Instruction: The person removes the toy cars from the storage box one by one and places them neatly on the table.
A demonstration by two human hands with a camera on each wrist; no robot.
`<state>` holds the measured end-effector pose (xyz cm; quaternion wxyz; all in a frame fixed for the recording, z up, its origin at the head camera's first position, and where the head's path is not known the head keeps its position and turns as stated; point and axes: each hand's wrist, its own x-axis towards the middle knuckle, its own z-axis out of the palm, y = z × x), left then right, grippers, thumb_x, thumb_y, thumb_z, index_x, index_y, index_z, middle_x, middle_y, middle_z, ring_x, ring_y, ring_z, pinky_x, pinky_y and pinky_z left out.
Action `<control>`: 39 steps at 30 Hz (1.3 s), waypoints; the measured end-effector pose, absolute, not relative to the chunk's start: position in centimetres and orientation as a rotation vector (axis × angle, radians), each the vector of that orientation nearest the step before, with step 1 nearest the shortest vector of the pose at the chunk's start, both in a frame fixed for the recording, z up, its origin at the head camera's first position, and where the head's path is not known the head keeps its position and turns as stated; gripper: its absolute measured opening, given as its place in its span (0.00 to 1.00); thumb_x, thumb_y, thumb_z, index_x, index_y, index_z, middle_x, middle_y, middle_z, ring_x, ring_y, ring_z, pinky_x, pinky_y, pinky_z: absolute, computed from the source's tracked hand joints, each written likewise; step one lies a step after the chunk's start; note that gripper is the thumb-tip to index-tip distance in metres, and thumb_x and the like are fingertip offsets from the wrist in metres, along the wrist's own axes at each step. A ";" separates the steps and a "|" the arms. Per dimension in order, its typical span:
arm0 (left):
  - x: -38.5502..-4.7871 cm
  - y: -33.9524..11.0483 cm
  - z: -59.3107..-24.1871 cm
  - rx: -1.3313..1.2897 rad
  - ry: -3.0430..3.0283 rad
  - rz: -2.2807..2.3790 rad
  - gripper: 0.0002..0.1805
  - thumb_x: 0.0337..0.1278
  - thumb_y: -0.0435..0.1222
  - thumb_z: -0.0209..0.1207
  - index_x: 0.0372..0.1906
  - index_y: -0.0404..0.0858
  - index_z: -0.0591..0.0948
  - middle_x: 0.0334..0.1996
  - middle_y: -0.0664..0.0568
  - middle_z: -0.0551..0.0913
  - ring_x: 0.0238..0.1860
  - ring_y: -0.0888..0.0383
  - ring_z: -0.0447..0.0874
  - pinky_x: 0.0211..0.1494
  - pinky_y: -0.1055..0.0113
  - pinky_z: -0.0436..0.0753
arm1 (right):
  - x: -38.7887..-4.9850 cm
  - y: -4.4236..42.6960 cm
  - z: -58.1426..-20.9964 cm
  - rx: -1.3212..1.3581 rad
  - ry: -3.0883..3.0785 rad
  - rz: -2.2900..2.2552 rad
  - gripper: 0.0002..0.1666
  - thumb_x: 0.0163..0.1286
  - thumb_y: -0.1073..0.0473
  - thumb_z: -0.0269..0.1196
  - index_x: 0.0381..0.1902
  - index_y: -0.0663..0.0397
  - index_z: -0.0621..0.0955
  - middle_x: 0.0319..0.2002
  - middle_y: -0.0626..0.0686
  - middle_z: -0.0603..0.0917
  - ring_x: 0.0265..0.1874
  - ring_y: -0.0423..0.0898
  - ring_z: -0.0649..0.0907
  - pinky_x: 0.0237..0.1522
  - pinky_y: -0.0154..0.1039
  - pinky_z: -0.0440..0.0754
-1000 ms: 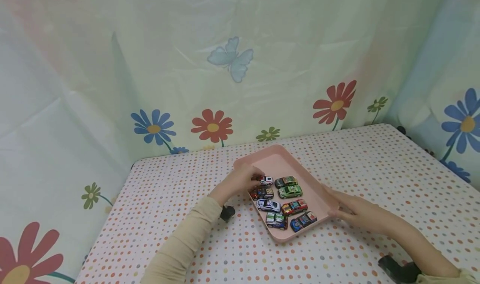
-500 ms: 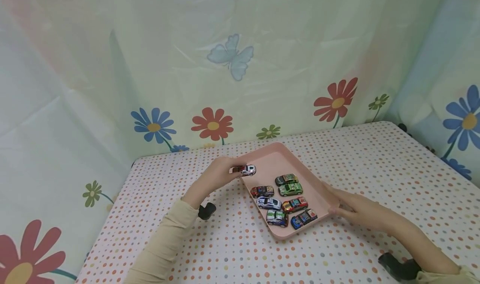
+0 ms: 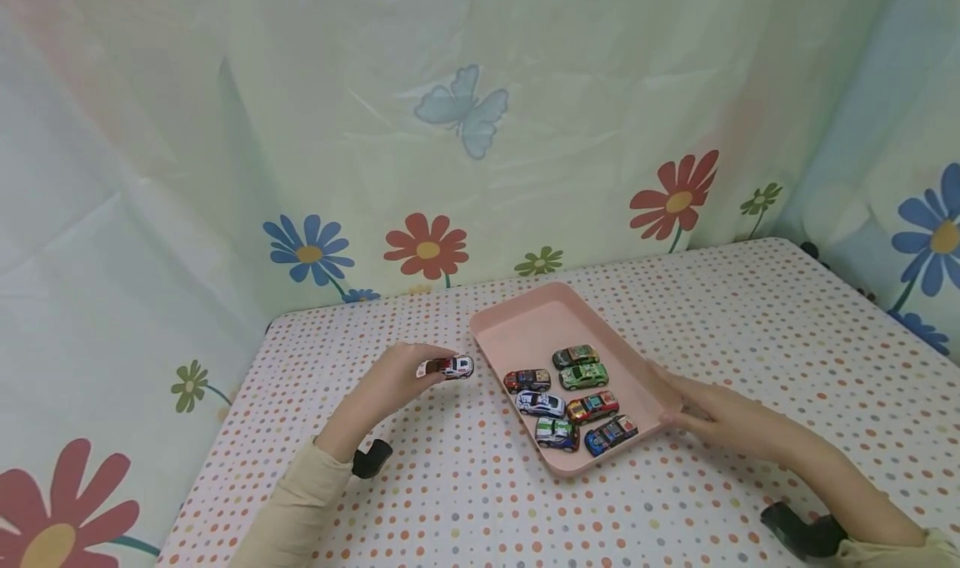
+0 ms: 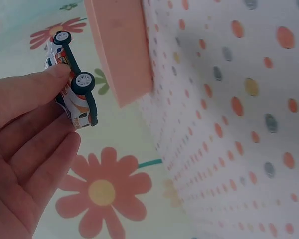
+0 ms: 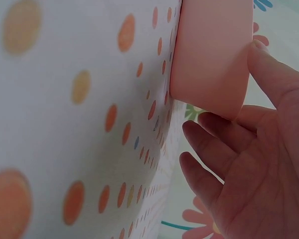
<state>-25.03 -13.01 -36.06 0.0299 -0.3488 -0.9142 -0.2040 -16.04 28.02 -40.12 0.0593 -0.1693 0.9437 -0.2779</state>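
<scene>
Head view, left to right: we have the left hand [image 3: 390,381] left of centre, thumb and fingers clamped on a red-and-white toy car [image 3: 456,367]. Its long axis runs roughly left-right, right end poking past the fingers. In the left wrist view we see its wheels toward the table [image 3: 450,510] side; it looks raised off the surface. A black piece [image 3: 371,460] sits by that wrist.

Key relation: the held car is just left of the pink tray [image 3: 517,308], apart from it. Left hand is nearer; tray's left wall stands between it and the other cars. Tray's long axis slants upper left to lower right.

Inside, we count two columns, middle to lower end. Left, top down: orange-and-dark car [image 3: 527,381], white-and-blue car [image 3: 540,404], green-striped car [image 3: 557,433]. Right: dark car [image 3: 575,356], green car [image 3: 583,376], red-and-yellow car [image 3: 592,407], blue car [image 3: 611,435].

Far right: right hand [image 3: 723,418] has the tray's right corner between thumb and forefinger; lower fingers look off it.
</scene>
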 end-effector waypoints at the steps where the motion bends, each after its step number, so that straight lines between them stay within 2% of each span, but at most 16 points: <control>1: -25.1 -13.2 -36.4 -1.095 -2.811 -0.644 0.17 0.51 0.28 0.65 0.49 0.35 0.83 0.34 0.54 0.83 0.32 0.62 0.77 0.38 0.63 0.78 | -16.0 28.0 -40.1 -0.515 2.860 -0.842 0.44 0.68 0.43 0.56 0.69 0.69 0.58 0.64 0.73 0.59 0.60 0.71 0.62 0.56 0.66 0.60; 4: -25.3 -13.3 -37.1 -1.135 -2.818 -0.663 0.17 0.50 0.27 0.65 0.48 0.35 0.83 0.35 0.53 0.83 0.32 0.61 0.76 0.37 0.61 0.79 | -16.0 28.1 -40.1 -0.512 2.862 -0.845 0.44 0.68 0.43 0.56 0.69 0.69 0.58 0.65 0.73 0.59 0.60 0.71 0.62 0.56 0.66 0.60; 9: -26.0 -13.3 -38.4 -1.213 -2.866 -0.636 0.16 0.52 0.29 0.65 0.48 0.36 0.83 0.37 0.54 0.83 0.33 0.64 0.75 0.37 0.68 0.77 | -16.0 28.0 -40.3 -0.503 2.857 -0.854 0.44 0.68 0.43 0.56 0.69 0.68 0.58 0.64 0.73 0.58 0.60 0.72 0.61 0.56 0.67 0.59; 14: -26.9 -12.7 -39.1 -1.249 -2.897 -0.625 0.14 0.54 0.30 0.64 0.48 0.37 0.83 0.38 0.54 0.83 0.35 0.64 0.77 0.38 0.69 0.76 | -16.0 28.0 -40.3 -0.510 2.852 -0.864 0.44 0.68 0.43 0.56 0.69 0.68 0.57 0.64 0.73 0.58 0.60 0.72 0.61 0.55 0.67 0.59; 28: -27.7 -11.1 -39.7 -1.145 -2.951 -0.567 0.13 0.54 0.29 0.63 0.47 0.36 0.83 0.41 0.51 0.84 0.41 0.61 0.80 0.44 0.68 0.78 | -16.0 28.1 -40.2 -0.519 2.852 -0.863 0.44 0.68 0.43 0.56 0.69 0.69 0.58 0.64 0.73 0.59 0.59 0.72 0.62 0.55 0.67 0.60; 39: -28.0 -10.9 -40.0 -1.089 -3.015 -0.536 0.13 0.56 0.31 0.63 0.47 0.37 0.84 0.41 0.52 0.84 0.41 0.63 0.79 0.43 0.68 0.77 | -16.0 28.1 -40.3 -0.517 2.853 -0.850 0.44 0.68 0.43 0.56 0.69 0.68 0.57 0.64 0.73 0.59 0.59 0.72 0.62 0.55 0.66 0.60</control>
